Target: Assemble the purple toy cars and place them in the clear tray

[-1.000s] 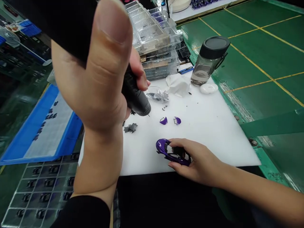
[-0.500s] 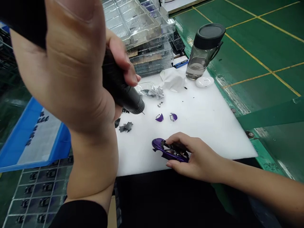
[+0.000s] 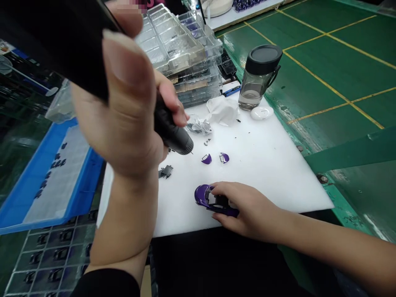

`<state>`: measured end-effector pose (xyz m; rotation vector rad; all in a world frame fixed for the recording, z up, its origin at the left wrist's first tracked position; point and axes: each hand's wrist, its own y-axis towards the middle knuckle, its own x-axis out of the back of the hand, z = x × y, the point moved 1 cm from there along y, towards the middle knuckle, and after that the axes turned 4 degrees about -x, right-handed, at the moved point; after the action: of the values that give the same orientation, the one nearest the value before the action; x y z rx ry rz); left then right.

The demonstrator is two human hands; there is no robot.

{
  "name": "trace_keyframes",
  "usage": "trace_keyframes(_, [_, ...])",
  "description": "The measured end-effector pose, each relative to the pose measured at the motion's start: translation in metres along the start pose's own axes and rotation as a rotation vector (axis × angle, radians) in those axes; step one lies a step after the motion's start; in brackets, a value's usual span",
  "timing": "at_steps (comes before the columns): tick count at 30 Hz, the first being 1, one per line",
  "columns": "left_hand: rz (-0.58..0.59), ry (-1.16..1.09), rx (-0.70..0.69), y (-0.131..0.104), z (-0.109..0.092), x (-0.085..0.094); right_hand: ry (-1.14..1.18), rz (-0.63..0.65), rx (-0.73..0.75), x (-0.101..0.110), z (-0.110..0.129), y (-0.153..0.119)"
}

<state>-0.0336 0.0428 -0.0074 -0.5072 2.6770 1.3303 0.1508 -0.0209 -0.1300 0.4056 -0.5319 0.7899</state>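
My left hand (image 3: 130, 103) is wrapped round a black power screwdriver (image 3: 175, 132), its thin bit pointing down and right above the white foam mat (image 3: 262, 173). Near the mat's front edge, my right hand (image 3: 247, 208) grips a purple car-shaped shell (image 3: 202, 195) between thumb and fingers; the palm side hides part of it. Beyond the shell lie two small purple curved pieces, one on the left (image 3: 207, 159) and one on the right (image 3: 225, 158). Dark grey parts (image 3: 167, 171) rest beside my left wrist, and tiny black bits (image 3: 207, 142) lie farther back.
Clear compartment trays (image 3: 173, 45) are stacked at the back. A bottle (image 3: 260, 76), a white oval case (image 3: 261, 113), crumpled white material (image 3: 222, 110) and a plastic bag (image 3: 199, 126) stand or lie nearby. At left, a blue tray (image 3: 83, 181) sits above a gridded tray (image 3: 46, 255).
The camera view has shifted a little. My left hand and the screwdriver have moved right in view; the purple shell is turned somewhat in my right hand, showing more of its rounded end.
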Motion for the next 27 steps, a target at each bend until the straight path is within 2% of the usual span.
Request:
trace_keyframes(2, [0.126,0.071,0.08,-0.005,0.007,0.0,-0.157,-0.035,0.169,-0.007,-0.004,0.001])
trace_keyframes(4, [0.126,0.027,0.107,-0.011,0.02,0.001,-0.244,-0.04,0.232,-0.011,-0.008,0.004])
trace_keyframes(8, [0.129,-0.045,0.082,-0.025,0.052,0.0,-0.253,-0.021,0.193,-0.014,-0.012,0.007])
trace_keyframes(11, [0.109,-0.039,0.097,-0.031,0.067,-0.001,-0.251,-0.002,0.158,-0.014,-0.012,0.007])
trace_keyframes(16, [0.064,-0.004,0.153,-0.035,0.076,0.0,-0.276,0.006,0.136,-0.014,-0.012,0.008])
trace_keyframes(21, [0.087,-0.015,0.148,-0.039,0.081,0.0,-0.208,0.003,0.125,-0.01,-0.009,0.006])
trace_keyframes(27, [0.074,-0.05,0.123,-0.035,0.075,0.0,0.019,-0.181,0.024,0.001,-0.004,0.006])
